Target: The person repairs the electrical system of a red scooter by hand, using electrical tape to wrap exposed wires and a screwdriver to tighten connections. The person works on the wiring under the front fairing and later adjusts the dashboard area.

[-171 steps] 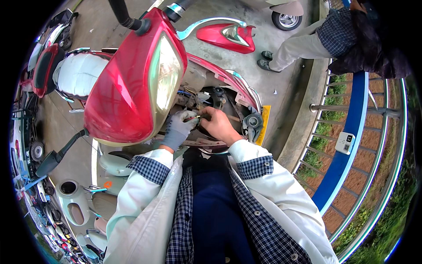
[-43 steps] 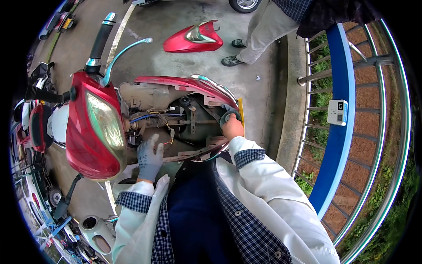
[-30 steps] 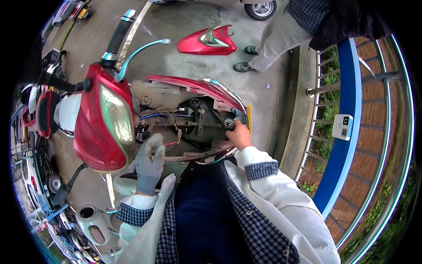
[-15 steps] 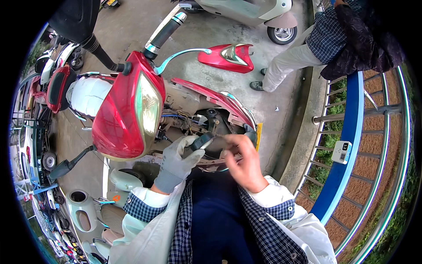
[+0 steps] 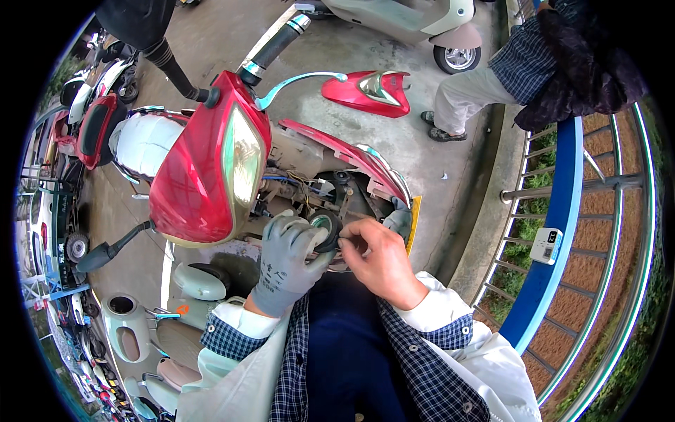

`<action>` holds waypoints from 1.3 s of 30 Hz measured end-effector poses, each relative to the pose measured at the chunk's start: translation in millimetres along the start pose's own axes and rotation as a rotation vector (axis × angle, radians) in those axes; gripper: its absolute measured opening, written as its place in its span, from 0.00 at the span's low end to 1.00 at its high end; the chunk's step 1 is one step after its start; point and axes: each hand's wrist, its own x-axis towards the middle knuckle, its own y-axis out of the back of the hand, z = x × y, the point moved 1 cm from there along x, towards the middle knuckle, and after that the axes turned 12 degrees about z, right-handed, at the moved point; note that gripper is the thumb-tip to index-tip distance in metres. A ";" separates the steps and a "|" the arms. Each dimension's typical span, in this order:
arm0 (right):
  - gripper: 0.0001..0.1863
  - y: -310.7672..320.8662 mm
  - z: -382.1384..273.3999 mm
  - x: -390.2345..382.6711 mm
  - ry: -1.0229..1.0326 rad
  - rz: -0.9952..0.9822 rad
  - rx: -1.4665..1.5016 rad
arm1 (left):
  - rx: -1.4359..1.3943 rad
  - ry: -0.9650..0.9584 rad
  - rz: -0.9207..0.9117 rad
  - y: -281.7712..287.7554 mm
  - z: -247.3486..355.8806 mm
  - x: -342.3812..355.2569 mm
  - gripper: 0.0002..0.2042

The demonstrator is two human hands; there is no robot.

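Head view: looked steeply down from head height
Hands [image 5: 287, 264]: lay near, mid-view, beyond the forearms
Scooter [image 5: 193, 176]: spread left of centre
Railing [image 5: 571, 183]: bent rightward

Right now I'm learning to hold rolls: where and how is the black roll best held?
Probably pinch the black roll by its outer rim from the left, as the gloved left hand does: its shape is a ring, and the right hand sits by its right edge.

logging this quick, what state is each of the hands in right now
Left hand: closed, holding a dark tape roll.
Right hand: partly curled beside the roll; whether it grips anything cannot be told.
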 end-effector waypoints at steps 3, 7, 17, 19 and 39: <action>0.09 1.4 0.0 0.3 -0.121 -0.081 0.027 | 0.054 -0.026 -0.018 -0.1 -2.6 -1.2 0.21; 0.09 1.8 2.7 0.9 -0.218 -0.049 0.084 | 0.074 -0.007 0.039 0.8 -14.0 -8.0 0.20; 0.08 -7.4 2.1 7.5 -0.101 -0.114 0.000 | 0.104 -0.053 -0.023 4.1 -5.4 -3.4 0.19; 0.08 -4.9 0.8 9.1 -0.160 -0.175 0.052 | 0.104 -0.050 -0.019 4.9 -7.3 -2.4 0.19; 0.06 35.1 -7.4 17.9 -0.305 -0.052 0.192 | -0.118 0.008 -0.048 9.8 -15.8 21.3 0.16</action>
